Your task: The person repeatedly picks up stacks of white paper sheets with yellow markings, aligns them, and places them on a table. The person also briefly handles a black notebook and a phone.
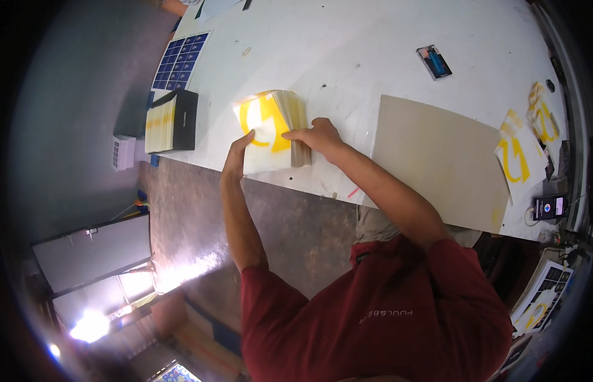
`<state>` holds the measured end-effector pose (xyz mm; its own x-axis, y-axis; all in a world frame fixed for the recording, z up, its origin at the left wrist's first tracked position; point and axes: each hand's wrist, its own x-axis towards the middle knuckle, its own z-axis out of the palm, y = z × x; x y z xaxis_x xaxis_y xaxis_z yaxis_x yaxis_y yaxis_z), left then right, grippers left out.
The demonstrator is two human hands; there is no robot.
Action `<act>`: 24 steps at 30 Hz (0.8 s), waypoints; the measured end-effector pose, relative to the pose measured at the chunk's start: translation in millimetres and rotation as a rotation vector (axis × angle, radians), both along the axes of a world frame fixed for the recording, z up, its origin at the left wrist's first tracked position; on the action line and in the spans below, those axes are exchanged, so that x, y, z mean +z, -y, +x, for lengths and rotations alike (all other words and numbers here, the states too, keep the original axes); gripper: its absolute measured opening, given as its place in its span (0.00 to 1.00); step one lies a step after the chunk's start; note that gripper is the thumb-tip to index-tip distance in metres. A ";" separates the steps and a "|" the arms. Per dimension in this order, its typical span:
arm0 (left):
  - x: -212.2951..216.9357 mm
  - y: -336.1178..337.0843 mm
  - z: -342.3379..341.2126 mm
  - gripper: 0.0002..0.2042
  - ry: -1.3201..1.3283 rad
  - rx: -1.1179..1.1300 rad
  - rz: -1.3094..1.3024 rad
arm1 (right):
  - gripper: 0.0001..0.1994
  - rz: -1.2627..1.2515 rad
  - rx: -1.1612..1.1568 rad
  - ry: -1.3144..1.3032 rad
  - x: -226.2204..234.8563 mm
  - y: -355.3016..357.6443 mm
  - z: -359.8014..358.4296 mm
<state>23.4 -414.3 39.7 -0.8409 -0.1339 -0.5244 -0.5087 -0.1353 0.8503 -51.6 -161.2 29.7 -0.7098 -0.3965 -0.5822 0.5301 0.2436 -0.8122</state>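
Note:
A thick stack of white sheets (264, 160) with a large yellow printed shape on its front stands near the table's front edge, its sheet edges fanned along the right side. At its left side, my left hand (238, 155) grips it, thumb tip on the printed face and other fingers mostly hidden. From the right, my right hand (320, 137) pinches the stack's right part, with the thumb over the yellow print and the fingers curled by the sheet edges. How far those fingers reach behind the sheets cannot be seen.
A black box (185, 121) of yellow-marked sheets stands left on the white table (335, 44), below a blue label sheet (180, 62). To the right lie a grey board (436, 159), yellow-printed sheets (517, 153), a phone (550, 207) and a small blue-and-black packet (435, 62).

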 end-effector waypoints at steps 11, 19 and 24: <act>-0.2 -1.5 -1.4 0.30 -0.018 0.165 0.104 | 0.25 -0.257 -0.040 0.273 -11.0 6.8 4.1; -14.0 -15.8 25.7 0.32 -0.147 0.130 0.259 | 0.37 -0.342 -0.110 0.018 -19.4 -3.7 27.3; -24.8 -41.8 44.0 0.36 -0.310 0.138 0.357 | 0.42 -0.526 -0.101 -0.014 -29.1 -20.0 29.6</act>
